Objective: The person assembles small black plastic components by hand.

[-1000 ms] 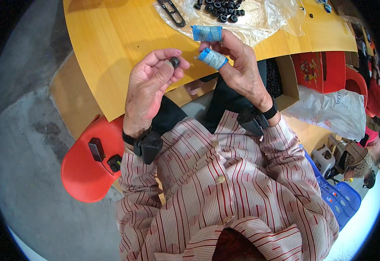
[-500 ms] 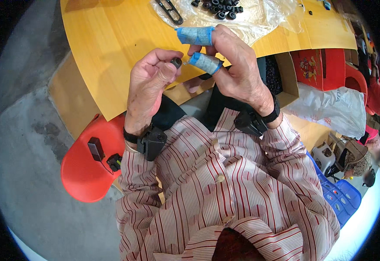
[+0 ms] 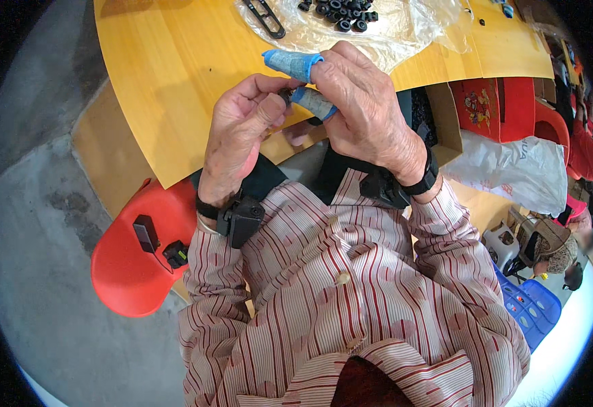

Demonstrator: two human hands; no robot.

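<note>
Over the table's near edge, my left hand (image 3: 239, 129) pinches a small black round part (image 3: 285, 94) between thumb and forefinger. Blue and grey wrapping covers the thumb and forefinger of my right hand (image 3: 371, 112). The wrapped thumb's tip meets the black part, and the wrapped forefinger reaches above it. What my right fingers hold, if anything, is hidden at the tips. Beyond my hands, several similar black parts (image 3: 342, 26) lie on a clear plastic sheet (image 3: 405, 41), beside a long black slotted piece (image 3: 264, 17).
The yellow wooden table (image 3: 167, 81) spans the far side. A red stool (image 3: 130, 271) with small black devices stands at left. To the right are a cardboard box (image 3: 446, 119), a red box (image 3: 480, 105), a white plastic bag (image 3: 513, 169) and a blue plastic seat (image 3: 534, 305).
My right hand has moved left, bringing its wrapped thumb against the black part. A tiny shiny thing seen earlier by that thumb's tip is now hidden. My left hand has shifted slightly right.
</note>
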